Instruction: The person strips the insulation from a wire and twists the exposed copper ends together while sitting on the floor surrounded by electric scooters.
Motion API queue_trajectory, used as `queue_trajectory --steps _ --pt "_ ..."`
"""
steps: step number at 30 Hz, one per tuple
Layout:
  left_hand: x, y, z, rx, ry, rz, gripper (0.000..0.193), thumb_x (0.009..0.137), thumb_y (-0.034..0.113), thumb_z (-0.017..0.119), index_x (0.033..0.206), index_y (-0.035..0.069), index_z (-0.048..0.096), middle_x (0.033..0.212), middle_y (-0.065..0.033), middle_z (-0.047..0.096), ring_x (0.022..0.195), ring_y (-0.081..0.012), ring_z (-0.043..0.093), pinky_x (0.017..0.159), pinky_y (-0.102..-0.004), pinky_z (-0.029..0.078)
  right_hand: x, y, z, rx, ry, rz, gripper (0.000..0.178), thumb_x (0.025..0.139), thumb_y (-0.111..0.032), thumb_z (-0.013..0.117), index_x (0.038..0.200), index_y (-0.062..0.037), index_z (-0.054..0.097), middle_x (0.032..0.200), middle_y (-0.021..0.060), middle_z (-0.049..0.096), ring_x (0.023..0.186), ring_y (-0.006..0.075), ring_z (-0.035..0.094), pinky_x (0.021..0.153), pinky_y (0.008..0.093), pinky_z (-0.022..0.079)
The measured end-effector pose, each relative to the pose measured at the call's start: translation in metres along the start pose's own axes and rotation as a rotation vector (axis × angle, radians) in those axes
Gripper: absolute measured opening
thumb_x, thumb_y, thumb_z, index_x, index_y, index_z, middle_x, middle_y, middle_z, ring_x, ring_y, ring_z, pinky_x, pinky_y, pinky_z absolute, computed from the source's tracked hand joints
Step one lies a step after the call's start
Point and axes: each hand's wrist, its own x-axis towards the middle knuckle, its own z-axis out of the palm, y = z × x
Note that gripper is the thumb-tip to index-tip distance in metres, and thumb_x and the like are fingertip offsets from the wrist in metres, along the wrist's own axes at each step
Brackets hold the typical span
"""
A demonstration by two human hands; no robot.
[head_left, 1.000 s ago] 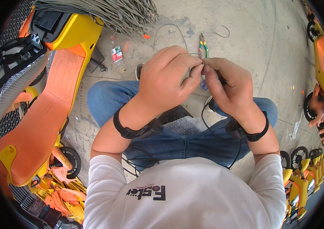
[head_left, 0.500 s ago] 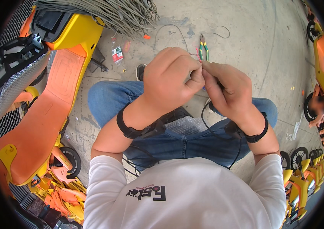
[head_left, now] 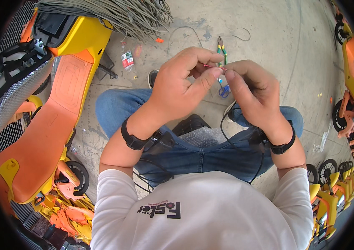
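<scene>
A thin red wire (head_left: pixel 207 65) runs between the fingertips of both hands, held up above the floor in front of my knees. My left hand (head_left: pixel 181 85) pinches it between thumb and forefinger, with the thumb on the near side. My right hand (head_left: pixel 257 89) pinches it just to the right, its thumb and forefinger almost touching the left thumb. The wire's ends are too small to make out. Beyond the hands lie pliers (head_left: pixel 225 53) with green and yellow handles, partly covered by my fingers. Blue-handled scissors (head_left: pixel 224 91) show on the floor between the hands.
A bundle of grey cables (head_left: pixel 131 16) lies at the far left, near a plastic bottle (head_left: pixel 127 61). An orange and yellow scooter body (head_left: pixel 43 129) stands on the left. More yellow scooters (head_left: pixel 331 200) line the right. Bubble wrap (head_left: pixel 202 137) lies between my legs.
My left hand has rolled so its thumb now faces up, and my fingertips have parted a little. The red wire between them and the scissors below have come into view.
</scene>
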Motion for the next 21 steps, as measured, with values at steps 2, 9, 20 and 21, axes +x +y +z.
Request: queue_trajectory --steps 2,9,20,21 --pt "0.001 0.0 -0.003 0.113 0.008 0.06 0.02 0.092 0.01 0.064 0.108 0.0 0.061 0.096 -0.0061 0.064 0.072 -0.008 0.058 0.062 -0.0208 0.046 0.001 -0.001 0.0 -0.055 0.037 -0.013 0.007 0.089 -0.004 0.061 0.093 -0.0008 0.065 0.062 -0.0007 0.054 0.053 0.0046 0.044 0.049 0.0218 0.037" --pt "0.002 0.013 -0.004 0.254 0.132 0.149 0.006 0.085 0.008 0.067 0.089 0.004 0.064 0.076 -0.0049 0.061 0.059 -0.0119 0.054 0.055 -0.0249 0.043 0.002 0.001 0.0 -0.164 0.041 -0.128 0.007 0.087 -0.002 0.062 0.094 -0.0025 0.062 0.06 -0.0009 0.049 0.05 0.006 0.041 0.047 0.0215 0.034" --pt "0.004 0.002 0.0 0.099 0.211 0.097 0.017 0.086 0.015 0.069 0.098 0.003 0.063 0.077 -0.0025 0.059 0.06 -0.0097 0.049 0.056 -0.0232 0.041 0.003 -0.017 -0.007 0.411 -0.13 0.385 0.011 0.092 -0.01 0.06 0.094 -0.0002 0.063 0.068 -0.0079 0.05 0.061 0.0008 0.039 0.053 0.0193 0.032" --pt "0.007 0.004 0.001 0.242 0.37 0.223 0.016 0.085 0.013 0.07 0.095 0.003 0.064 0.077 -0.0029 0.06 0.058 -0.0103 0.049 0.054 -0.0236 0.041 0.003 -0.014 -0.006 0.394 -0.101 0.361 0.01 0.092 -0.01 0.06 0.094 -0.0002 0.063 0.069 -0.008 0.051 0.061 0.0005 0.039 0.053 0.0189 0.032"
